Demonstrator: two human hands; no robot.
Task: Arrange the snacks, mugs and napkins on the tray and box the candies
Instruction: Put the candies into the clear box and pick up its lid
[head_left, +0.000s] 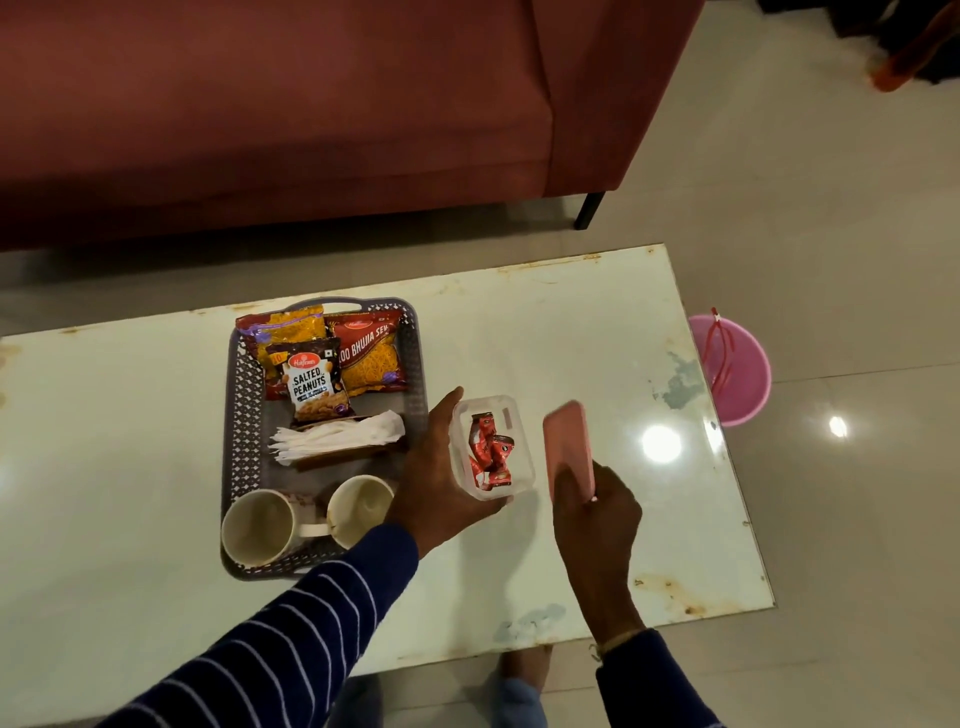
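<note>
Grey perforated tray (241, 415), lattice-patterned walls, on a pale glossy bench (571, 322) with rust-brown stains along its edges. On the tray: snack packets (322, 358) in red, yellow and dark brown; white napkins (337, 436); two cream mugs (306, 519). Just right of the tray: clear box (493, 447) holding red-wrapped candies (491, 452), and a pink lid (569, 447). Sleeves (291, 634) navy with thin white stripes. Beyond the tray, a maroon sofa (311, 104); far right of it, a pink bucket (737, 369) on a beige tiled floor (831, 208).

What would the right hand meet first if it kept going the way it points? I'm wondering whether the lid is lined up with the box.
Probably nothing but bare table: the right hand aims the pink lid up-frame, passing beside the candy box. Depth is unclear.
</note>
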